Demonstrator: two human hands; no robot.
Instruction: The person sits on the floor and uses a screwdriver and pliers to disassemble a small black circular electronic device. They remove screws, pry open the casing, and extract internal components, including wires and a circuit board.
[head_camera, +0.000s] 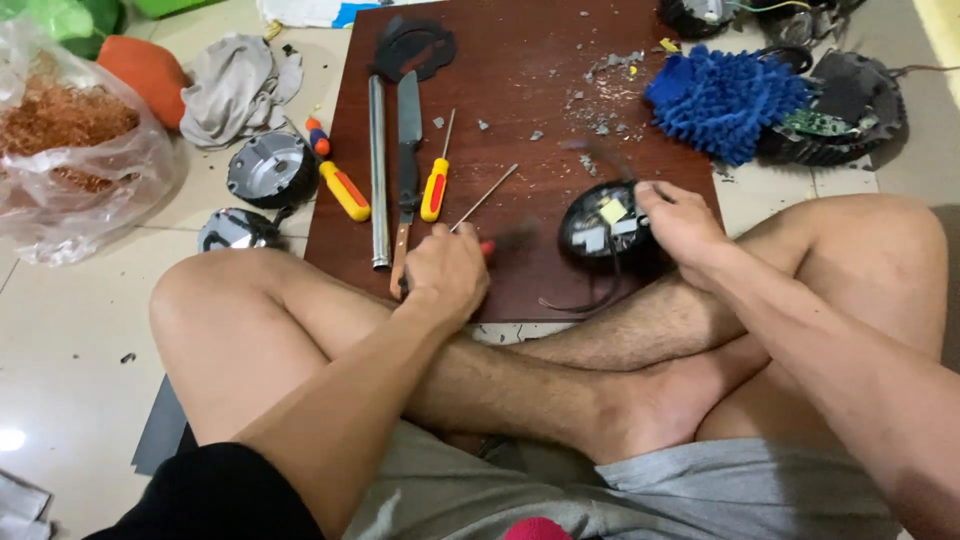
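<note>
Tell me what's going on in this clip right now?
A person sits cross-legged on a tiled floor at a dark red-brown wooden board. The left hand grips a screwdriver with a red handle, its thin shaft angled across the board. The right hand steadies a round black electronic part with trailing wires. A long knife, a metal tube and a yellow-handled screwdriver lie alongside, with grey debris scattered higher up.

Knife (409, 140) on board (520, 100), between pipe (378, 170) and screwdriver (435, 180).
</note>
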